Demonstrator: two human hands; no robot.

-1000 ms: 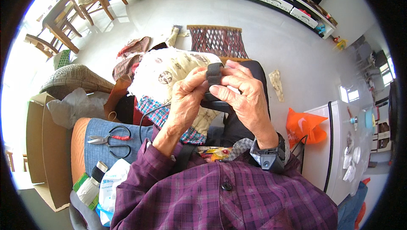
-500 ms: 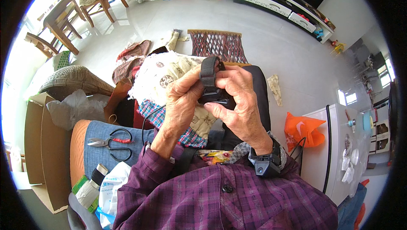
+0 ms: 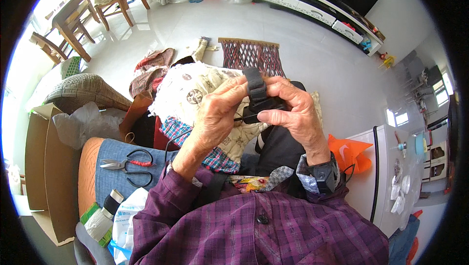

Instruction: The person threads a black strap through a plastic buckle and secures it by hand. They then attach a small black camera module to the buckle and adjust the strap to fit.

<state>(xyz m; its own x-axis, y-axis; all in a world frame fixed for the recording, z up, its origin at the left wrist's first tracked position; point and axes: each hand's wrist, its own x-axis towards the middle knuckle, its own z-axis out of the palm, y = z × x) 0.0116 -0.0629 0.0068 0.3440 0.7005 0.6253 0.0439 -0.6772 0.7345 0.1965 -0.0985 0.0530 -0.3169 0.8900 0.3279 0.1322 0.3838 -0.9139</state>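
Above my lap, both hands are closed on a black strap (image 3: 255,85) with a small dark boxy part at its lower end. My left hand (image 3: 215,116) pinches its left side, and a thin black cable runs below that hand. My right hand (image 3: 299,111) grips the right side, its thumb pressed along the dark part's front. A wrist-worn black device (image 3: 324,175) sits on my right arm. Under the hands lie cream printed cloth (image 3: 185,86) and blue-red checked cloth (image 3: 215,153) across my legs.
Black-handled scissors (image 3: 132,165) rest on blue denim to the left, near a white thread spool (image 3: 100,223) and a plastic bag (image 3: 131,221). A cardboard box (image 3: 53,177) stands at far left. On the right are an orange bag (image 3: 349,152) and a white cabinet (image 3: 386,167).
Both hands have shifted right with the strap, which stands more upright. My right forearm has swung outward to the right, turning the wrist device.
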